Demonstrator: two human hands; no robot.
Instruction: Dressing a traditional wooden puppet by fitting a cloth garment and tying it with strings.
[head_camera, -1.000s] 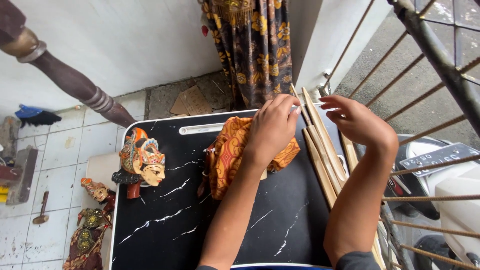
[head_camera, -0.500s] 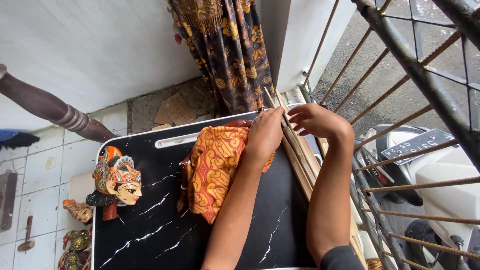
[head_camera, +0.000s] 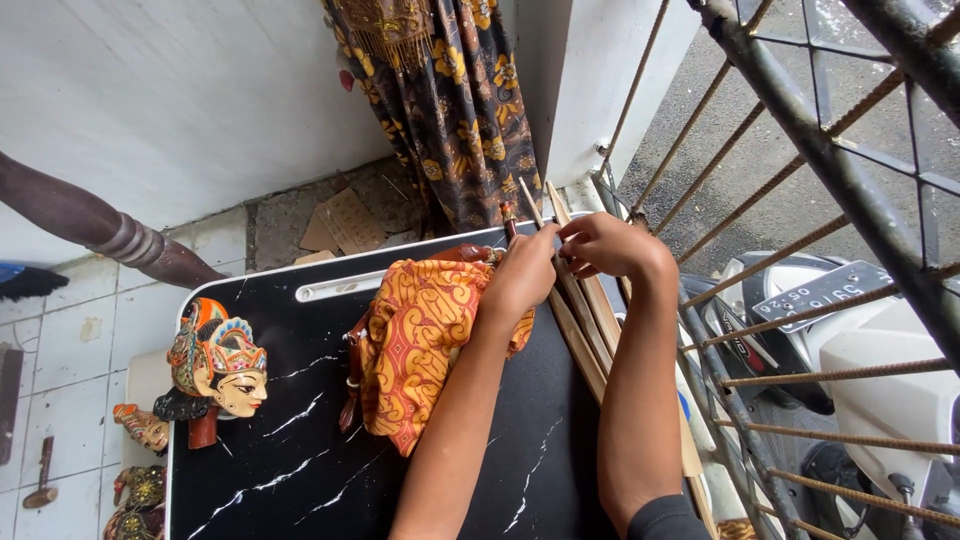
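— What sits at the far left of the frame?

— A small hammer on the white floor tiles, and a dark turned wooden post slanting above them. Two small carved figures stand just off the edge of my black, marble-patterned counter.

— And on the counter itself?

— At its left edge, a painted puppet head with an orange and blue headdress, pale face turned to the right. Near the far rim, a slot handle cut into the top.

— Where is the cloth?

— In the middle of the counter: an orange batik cloth bunched around a dark brown puppet body, which shows along the cloth's left side. My left forearm lies across it.

— Your hands?

— My left hand is at the cloth's upper right corner, fingers curled down and closed; seen from the back, I think it pinches one of the wooden rods, though the grip itself is hidden. My right hand is just beside it, touching it, fingers bent and closed on the upper part of the same bundle of rods, which lies along the counter's right edge.

— Beyond that?

— A brown flowered curtain hangs behind the counter by a white pillar. To the right, a rusted metal grille, and through it a parked scooter on the street.
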